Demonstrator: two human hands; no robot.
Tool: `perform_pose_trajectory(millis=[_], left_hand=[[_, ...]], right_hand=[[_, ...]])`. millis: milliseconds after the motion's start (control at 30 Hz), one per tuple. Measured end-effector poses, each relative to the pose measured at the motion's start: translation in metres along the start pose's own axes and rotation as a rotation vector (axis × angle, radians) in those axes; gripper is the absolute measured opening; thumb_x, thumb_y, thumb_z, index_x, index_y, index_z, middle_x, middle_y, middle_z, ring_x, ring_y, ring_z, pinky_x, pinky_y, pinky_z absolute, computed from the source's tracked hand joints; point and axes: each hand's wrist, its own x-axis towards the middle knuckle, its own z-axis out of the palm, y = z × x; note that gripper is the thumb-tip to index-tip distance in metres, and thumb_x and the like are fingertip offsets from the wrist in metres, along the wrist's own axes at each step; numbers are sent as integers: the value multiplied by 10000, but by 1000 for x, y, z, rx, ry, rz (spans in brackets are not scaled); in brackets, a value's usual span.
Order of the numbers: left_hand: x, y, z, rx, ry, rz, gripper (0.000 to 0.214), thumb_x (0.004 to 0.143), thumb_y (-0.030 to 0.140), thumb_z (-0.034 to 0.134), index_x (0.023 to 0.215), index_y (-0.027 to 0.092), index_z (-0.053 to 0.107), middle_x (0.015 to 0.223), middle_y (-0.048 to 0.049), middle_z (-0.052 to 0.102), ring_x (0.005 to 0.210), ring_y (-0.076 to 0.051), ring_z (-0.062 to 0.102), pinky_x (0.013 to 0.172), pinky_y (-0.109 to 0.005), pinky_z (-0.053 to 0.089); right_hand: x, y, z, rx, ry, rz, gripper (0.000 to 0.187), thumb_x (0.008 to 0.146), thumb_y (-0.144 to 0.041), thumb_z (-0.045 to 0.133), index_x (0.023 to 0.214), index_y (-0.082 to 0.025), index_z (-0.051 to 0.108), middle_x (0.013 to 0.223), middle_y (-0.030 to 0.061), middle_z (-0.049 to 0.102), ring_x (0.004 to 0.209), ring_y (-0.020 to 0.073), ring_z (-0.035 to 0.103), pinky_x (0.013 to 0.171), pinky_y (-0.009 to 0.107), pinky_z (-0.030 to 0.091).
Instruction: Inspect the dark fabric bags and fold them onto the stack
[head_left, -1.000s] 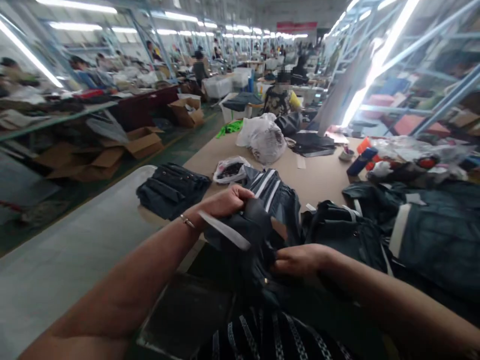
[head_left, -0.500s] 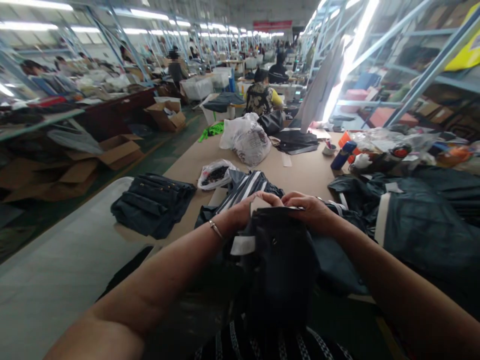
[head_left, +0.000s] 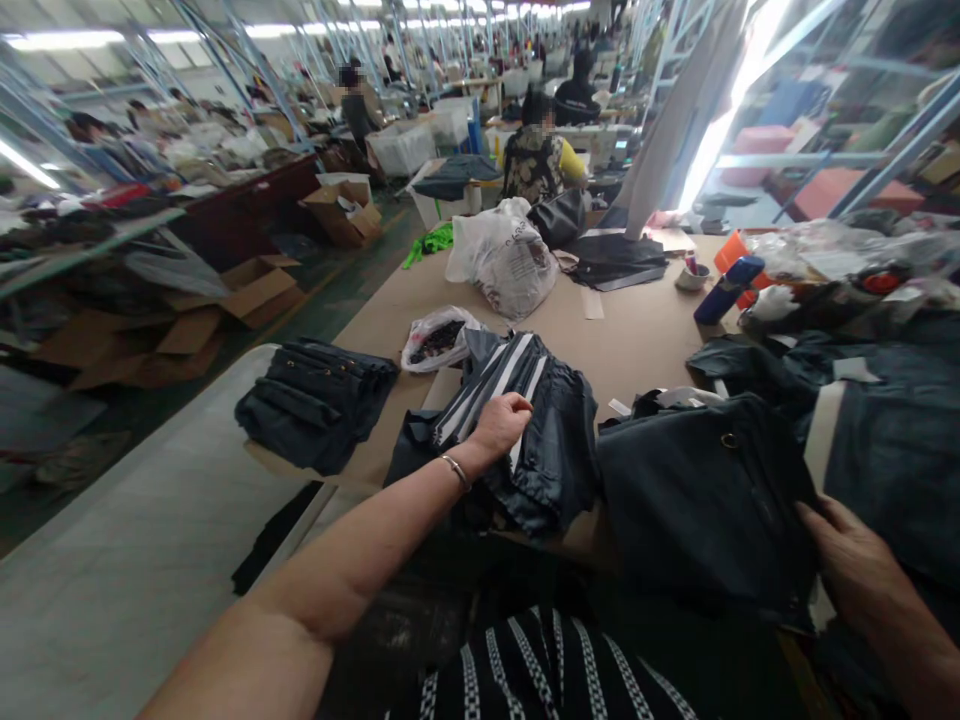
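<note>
My right hand (head_left: 855, 560) grips the right edge of a dark fabric piece (head_left: 697, 500) with a brass-coloured eyelet, thumb on top and most of the fingers hidden beneath. My left hand (head_left: 504, 428), a bracelet at its wrist, is over a pile of dark fabric pieces with white strips (head_left: 555, 420). Its fingers are curled together, and whatever they pinch, if anything, is too small to make out. To the left lies a stack of folded dark pieces with eyelets (head_left: 319, 400).
Behind the pile sit an open plastic bag of small dark parts (head_left: 439, 345) and a full white plastic bag (head_left: 517, 265). A blue bottle (head_left: 729, 290) and a small cup (head_left: 691, 277) stand at right. More dark fabric (head_left: 892, 460) covers the right side. People sit farther back.
Both hands were together on a dark piece held up before my body. Now they are apart: the right has moved right with a dark piece, the left lies over the striped pile.
</note>
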Motion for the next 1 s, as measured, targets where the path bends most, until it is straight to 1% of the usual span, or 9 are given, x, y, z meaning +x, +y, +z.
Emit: perform_pose_trajectory(millis=[133, 300, 367, 433, 567, 667, 767, 900, 1000], left_hand=[[13, -17, -17, 221, -38, -86, 248, 742, 115, 511, 927, 81, 673, 869, -78, 663, 747, -146, 601, 722, -224, 467], [17, -13, -14, 336, -75, -118, 258, 702, 84, 486, 851, 102, 696, 817, -80, 664, 739, -160, 600, 727, -230, 449], [16, -9, -15, 372, -81, -115, 248, 708, 84, 483, 833, 103, 697, 806, -87, 662, 761, -173, 600, 740, -240, 440], [11, -3, -18, 394, -70, -53, 224, 738, 110, 492, 841, 102, 691, 826, -90, 662, 799, -183, 598, 754, -247, 429], [-14, 5, -11, 271, -79, 145, 167, 791, 182, 517, 841, 124, 666, 812, -41, 658, 774, -151, 592, 721, -225, 413], [-40, 8, 21, 97, -273, 162, 149, 790, 187, 522, 815, 137, 661, 770, -9, 648, 734, -132, 586, 703, -213, 420], [-64, 11, 73, -35, -539, 177, 210, 750, 188, 584, 937, 134, 663, 882, -15, 646, 795, -134, 584, 745, -213, 440], [-72, 11, 141, -31, -656, 329, 660, 627, 311, 760, 1224, 138, 537, 1215, -78, 515, 1066, -215, 500, 930, -287, 410], [-63, 11, 175, 128, -642, 472, 616, 661, 346, 737, 1229, 205, 544, 1253, -85, 451, 1112, -266, 436, 937, -359, 400]], right_hand=[[-8, -28, 23, -274, 200, -233, 686, 745, -513, 506, 1347, -203, 399, 1319, 235, 409, 1148, 330, 490, 900, 460, 422], [-35, -104, 172, -14, -528, -562, 354, 810, -383, 481, 1075, -169, 580, 1045, 98, 620, 949, 206, 587, 867, 373, 458], [-45, -126, 225, -16, -556, -593, 283, 784, -299, 490, 973, -127, 612, 928, 100, 637, 845, 195, 592, 805, 363, 467], [-50, -143, 244, -10, -595, -657, 232, 788, -271, 495, 937, -154, 629, 877, 57, 641, 803, 158, 585, 770, 305, 467], [-34, -155, 176, -11, -459, -864, 210, 841, -269, 482, 942, -172, 638, 901, 40, 629, 820, 131, 568, 768, 257, 438], [-1, -126, 91, -89, -248, -627, 261, 841, -363, 500, 967, -172, 626, 849, 38, 633, 792, 152, 578, 749, 286, 442], [35, -62, 34, -355, -147, -226, 319, 798, -346, 536, 1054, -165, 594, 923, 60, 634, 849, 175, 584, 796, 316, 441], [57, 21, 25, -432, -150, 20, 398, 796, -316, 512, 1105, -69, 563, 973, 137, 639, 847, 190, 607, 742, 300, 468], [63, 46, 42, -470, -123, 77, 446, 795, -356, 520, 1151, -89, 548, 1012, 138, 631, 905, 199, 601, 765, 290, 458]])
